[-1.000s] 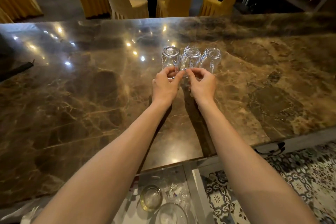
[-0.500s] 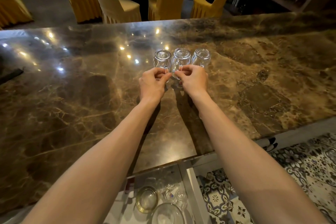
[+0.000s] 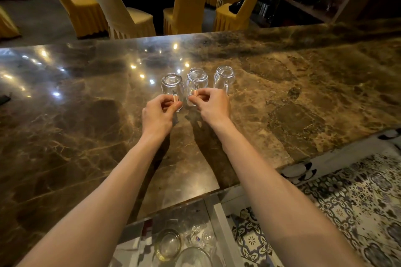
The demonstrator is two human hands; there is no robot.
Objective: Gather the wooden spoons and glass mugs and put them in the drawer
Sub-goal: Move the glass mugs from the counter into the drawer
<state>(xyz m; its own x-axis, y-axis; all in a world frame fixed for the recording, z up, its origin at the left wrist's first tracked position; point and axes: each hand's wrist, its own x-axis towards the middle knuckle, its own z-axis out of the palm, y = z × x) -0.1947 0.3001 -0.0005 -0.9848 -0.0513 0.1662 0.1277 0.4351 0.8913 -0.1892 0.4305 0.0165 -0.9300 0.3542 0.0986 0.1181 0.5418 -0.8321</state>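
Observation:
Three clear glass mugs stand upside down in a row on the brown marble counter [image 3: 86, 128]. My left hand [image 3: 157, 114] pinches the handle of the left mug [image 3: 172, 84]. My right hand [image 3: 213, 105] pinches the handle of the middle mug [image 3: 197, 79]. The right mug [image 3: 224, 78] stands apart, just beyond my right knuckles, untouched. Below the counter's near edge the open drawer [image 3: 213, 219] shows glassware inside. No wooden spoons are in view.
The drawer holds a round glass dish [image 3: 168, 244], a glass bowl [image 3: 193, 258] and small glass pieces. Patterned floor tiles [image 3: 347, 201] lie at the right. Yellow-covered chairs [image 3: 186, 4] and a dark round table stand beyond the counter's far edge.
Both hands have closed their fingers more firmly on the two mug handles. The mugs stay in their row; the camera has shifted a little.

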